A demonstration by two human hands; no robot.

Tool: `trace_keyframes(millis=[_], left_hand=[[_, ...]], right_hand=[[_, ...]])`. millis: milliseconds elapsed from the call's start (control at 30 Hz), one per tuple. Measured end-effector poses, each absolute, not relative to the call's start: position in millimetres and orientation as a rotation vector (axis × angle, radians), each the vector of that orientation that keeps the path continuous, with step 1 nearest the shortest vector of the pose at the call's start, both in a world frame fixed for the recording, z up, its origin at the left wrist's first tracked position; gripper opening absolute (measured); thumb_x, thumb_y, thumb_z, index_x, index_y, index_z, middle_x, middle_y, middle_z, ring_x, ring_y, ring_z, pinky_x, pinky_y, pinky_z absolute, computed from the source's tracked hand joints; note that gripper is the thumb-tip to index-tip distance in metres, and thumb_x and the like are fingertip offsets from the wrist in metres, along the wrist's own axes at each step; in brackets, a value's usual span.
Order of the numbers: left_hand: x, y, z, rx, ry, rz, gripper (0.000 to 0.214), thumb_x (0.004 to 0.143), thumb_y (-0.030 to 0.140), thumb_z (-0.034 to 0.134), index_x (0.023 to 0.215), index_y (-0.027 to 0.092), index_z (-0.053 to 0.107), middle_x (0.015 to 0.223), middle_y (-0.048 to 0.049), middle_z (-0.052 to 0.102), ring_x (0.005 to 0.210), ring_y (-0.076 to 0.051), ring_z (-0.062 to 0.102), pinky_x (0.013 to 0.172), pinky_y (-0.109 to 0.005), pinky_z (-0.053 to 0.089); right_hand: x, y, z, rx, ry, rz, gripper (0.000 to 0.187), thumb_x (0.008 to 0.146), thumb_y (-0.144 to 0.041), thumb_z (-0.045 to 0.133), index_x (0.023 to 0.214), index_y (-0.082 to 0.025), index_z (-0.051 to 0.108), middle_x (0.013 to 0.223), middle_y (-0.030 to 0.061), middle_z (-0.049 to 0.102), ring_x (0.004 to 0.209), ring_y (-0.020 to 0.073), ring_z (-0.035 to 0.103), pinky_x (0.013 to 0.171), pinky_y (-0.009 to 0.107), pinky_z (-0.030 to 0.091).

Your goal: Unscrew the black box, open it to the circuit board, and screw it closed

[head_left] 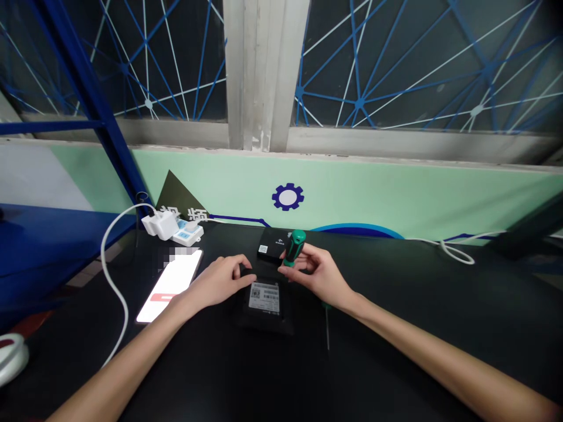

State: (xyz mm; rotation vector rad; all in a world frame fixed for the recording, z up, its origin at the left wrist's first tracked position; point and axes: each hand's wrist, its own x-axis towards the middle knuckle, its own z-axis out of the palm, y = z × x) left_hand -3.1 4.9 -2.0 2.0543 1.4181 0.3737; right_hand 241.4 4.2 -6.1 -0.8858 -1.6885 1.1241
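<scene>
One green-handled screwdriver point(294, 246) gripped by right hand point(319, 275) | left hand point(220, 282) holds labelled black box point(264, 319)

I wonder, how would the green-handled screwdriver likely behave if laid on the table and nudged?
The screwdriver has a round handle, so it would probably roll on the smooth black table. It looks rigid and likely light: the right hand holds it by the fingertips.

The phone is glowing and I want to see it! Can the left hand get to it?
Probably yes. The phone lies just beside the left hand, with only bare table between them. That hand just rests on the black device; the right hand holds the screwdriver.
</scene>
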Motion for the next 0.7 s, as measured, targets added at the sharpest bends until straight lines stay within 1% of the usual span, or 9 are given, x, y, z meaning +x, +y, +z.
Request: trace_keyframes(millis=[167,233,300,567,700], left_hand=[[-4,5,-4,2.06,1.417,0.38,0.037,0.089,0.053,0.053,0.106,0.022,0.064,0.064,0.0042,0.059,0.06,-0.015,0.055,0.055,-0.026,0.033],[-4,4,-4,2.063,1.42,0.381,0.036,0.089,0.053,0.053,0.105,0.023,0.064,0.064,0.0041,0.059,0.061,-0.015,0.056,0.056,-0.026,0.033],[-3,4,-3,2.063,1.415,0.382,0.036,0.089,0.053,0.053,0.105,0.023,0.064,0.065,0.0039,0.059,0.061,-0.015,0.056,0.056,-0.026,0.033],[-2,4,0,2.061,1.426,0.369,0.035,0.089,0.052,0.053,0.105,0.022,0.064,0.064,0.0041,0.058,0.061,-0.015,0.056,0.056,-0.026,0.033],[-3,4,-1,2.071,1.419,0.375,0.035,0.089,0.052,0.052,0.104,0.023,0.064,0.064,0.0042,0.058,0.061,-0.015,0.056,0.056,-0.026,0.033]], right_hand=[[241,7,-9,-0.969,-1.58,1.173,0.039,0.061,-0.042,0.092,0.075,-0.018,0.063,0.065,0.0003,0.068,0.058,0.0169,0.067,0.055,0.029,0.058],[241,7,-11,-0.988,-1.545,1.197,0.041,0.06,-0.044,0.092,0.067,-0.019,0.061,0.061,0.0007,0.068,0.056,0.0177,0.067,0.054,0.03,0.058],[240,7,-13,-0.988,-1.522,1.201,0.042,0.06,-0.046,0.091,0.063,-0.019,0.06,0.06,0.0013,0.069,0.054,0.0173,0.066,0.055,0.031,0.058],[237,5,-19,-0.957,-1.512,1.192,0.037,0.066,-0.048,0.087,0.066,-0.017,0.066,0.07,0.0057,0.074,0.06,0.0169,0.066,0.056,0.028,0.055],[237,4,-19,-0.962,-1.533,1.184,0.036,0.068,-0.05,0.086,0.07,-0.017,0.071,0.066,0.0043,0.07,0.058,0.0158,0.064,0.054,0.027,0.054]])
